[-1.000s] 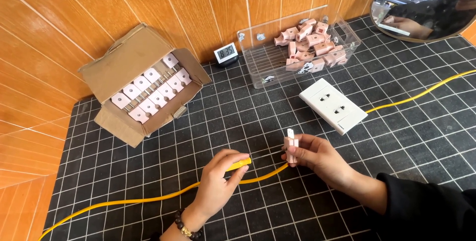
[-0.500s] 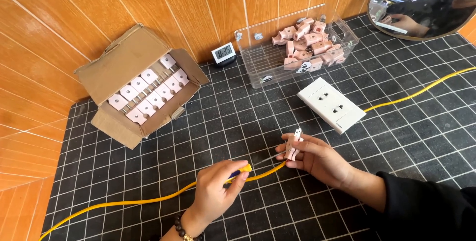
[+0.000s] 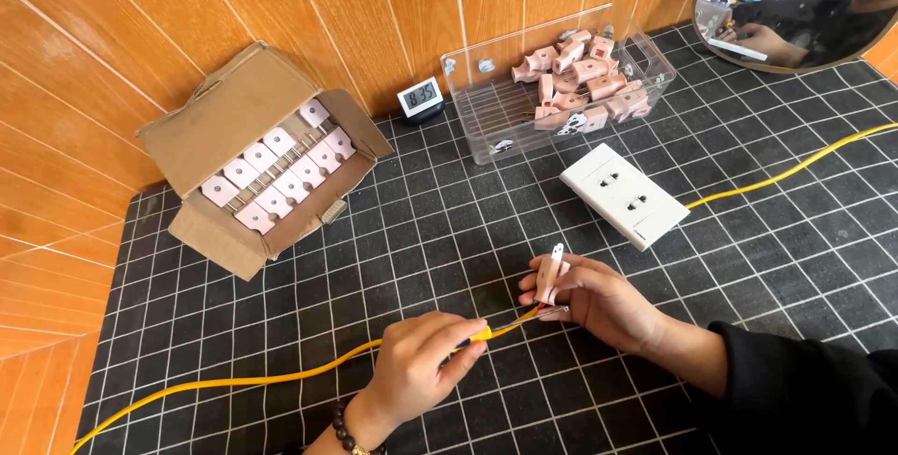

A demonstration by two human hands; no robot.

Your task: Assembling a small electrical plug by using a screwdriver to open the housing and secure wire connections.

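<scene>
fingers of the right hand pinch a pink plug upright, while the left hand grips the yellow cable just left of it, lying left-right.

You are looking down at a black mat with a white grid; behind it runs a wall of slanted orange wood panels. At the far right corner a round mirror leans; the light is even.

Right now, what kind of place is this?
Probably a small workbench for wiring plugs. A cardboard box and a clear bin hold pink plug parts, and the hands work on a yellow cable beside a white socket block.
</scene>
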